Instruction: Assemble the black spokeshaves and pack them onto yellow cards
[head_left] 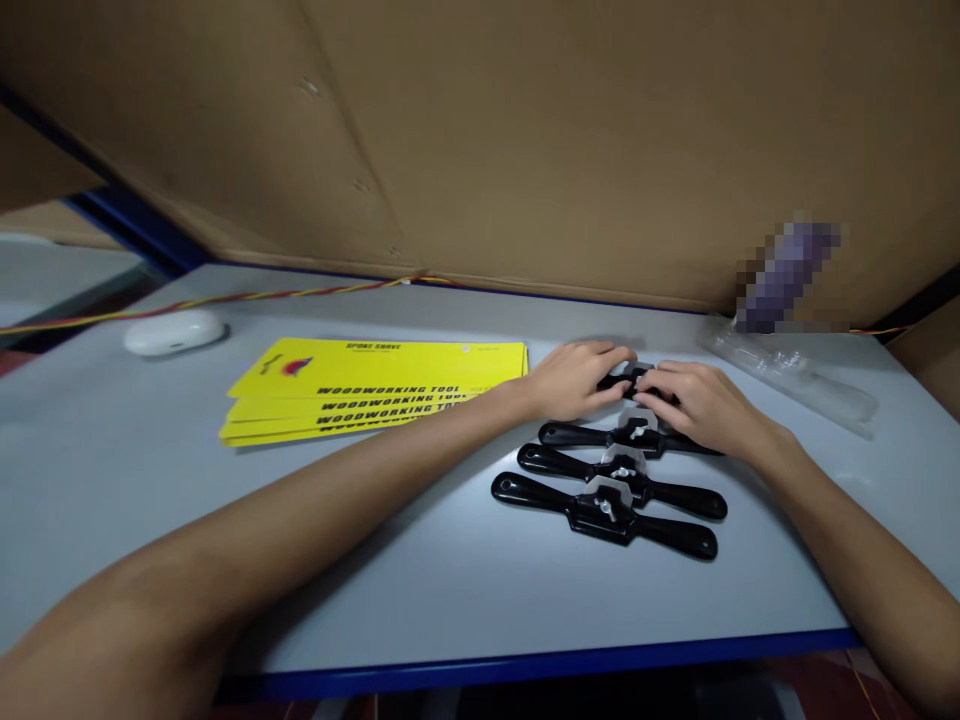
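Three black spokeshaves lie in a slanted row on the grey table, each with a metal blade and a small screw: the nearest (pixel 600 512), the middle one (pixel 624 474) and one farther back (pixel 637 434). Behind them is a fourth spokeshave (pixel 637 372), mostly hidden under my hands. My left hand (pixel 576 380) has its fingers closed around that tool's left handle. My right hand (pixel 694 400) pinches at its middle, close to the blade. The right hand and wrist also cover the right end of the third spokeshave.
Fanned yellow cards (pixel 375 390) printed "Spoke Shave" lie left of the tools. A white rounded case (pixel 175 332) sits at the far left. Clear plastic packaging (pixel 795 375) lies at the right. A twisted cable (pixel 300 293) runs along the cardboard wall (pixel 525 150); the blue table edge (pixel 540 662) is in front.
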